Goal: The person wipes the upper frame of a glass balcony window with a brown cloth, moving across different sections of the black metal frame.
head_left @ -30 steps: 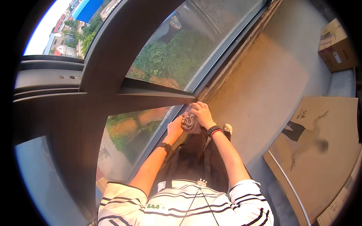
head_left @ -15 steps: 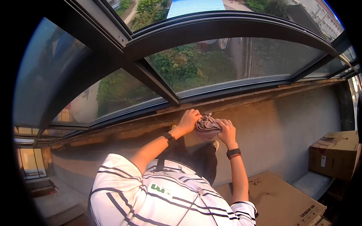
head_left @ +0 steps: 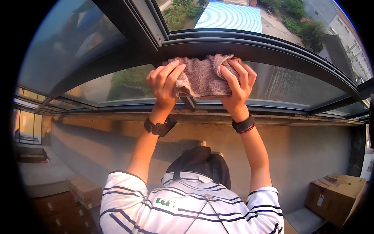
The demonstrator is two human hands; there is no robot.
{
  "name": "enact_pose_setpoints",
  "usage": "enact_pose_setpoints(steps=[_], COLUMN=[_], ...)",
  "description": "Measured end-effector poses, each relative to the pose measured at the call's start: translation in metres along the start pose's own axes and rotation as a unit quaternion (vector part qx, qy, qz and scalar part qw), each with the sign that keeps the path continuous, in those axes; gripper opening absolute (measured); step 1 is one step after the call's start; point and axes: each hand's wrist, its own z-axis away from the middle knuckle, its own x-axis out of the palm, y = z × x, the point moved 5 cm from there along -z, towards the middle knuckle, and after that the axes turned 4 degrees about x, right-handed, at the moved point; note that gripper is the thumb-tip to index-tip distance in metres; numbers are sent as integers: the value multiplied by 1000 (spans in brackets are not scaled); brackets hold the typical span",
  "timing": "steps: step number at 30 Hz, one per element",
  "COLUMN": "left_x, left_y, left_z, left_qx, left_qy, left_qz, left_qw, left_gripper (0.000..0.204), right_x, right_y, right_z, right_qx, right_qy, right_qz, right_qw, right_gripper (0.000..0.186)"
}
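Note:
A pinkish-brown cloth (head_left: pixel 202 78) is stretched between my two hands, in front of the dark window frame (head_left: pixel 257 50). My left hand (head_left: pixel 165 82) grips its left end, fingers curled over the edge. At the other end my right hand (head_left: pixel 239 82) pinches a folded, bunched part of the cloth. Both arms reach up and forward, with a dark band on each wrist. Behind the cloth run the frame's crossbar and the lower glass pane (head_left: pixel 296 85); whether the cloth touches them I cannot tell.
A cardboard box (head_left: pixel 335 197) stands at the lower right, and more boxes (head_left: pixel 83 189) are at the lower left. Below the window runs a narrow ledge (head_left: pixel 280 119) above a grey wall. Through the upper glass show a blue-white roof (head_left: pixel 230 17) and trees.
Both hands have risen from below the sill to the window's crossbar. The cloth, crumpled before, is now spread wider between them. My view has shifted too.

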Motion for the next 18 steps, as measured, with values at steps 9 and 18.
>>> enact_pose_setpoints(steps=[9, 18], left_x=[56, 93], left_y=[-26, -1], left_z=[67, 180], left_qx=[14, 65], left_qy=[-18, -182], left_qz=[-44, -66], left_qw=[999, 979], left_gripper=[22, 32], right_x=[76, 89], right_y=[51, 93], right_z=[67, 163], right_qx=[-129, -227], right_qy=[52, -114], right_qz=[39, 20], right_qw=[990, 967], right_gripper=[41, 35])
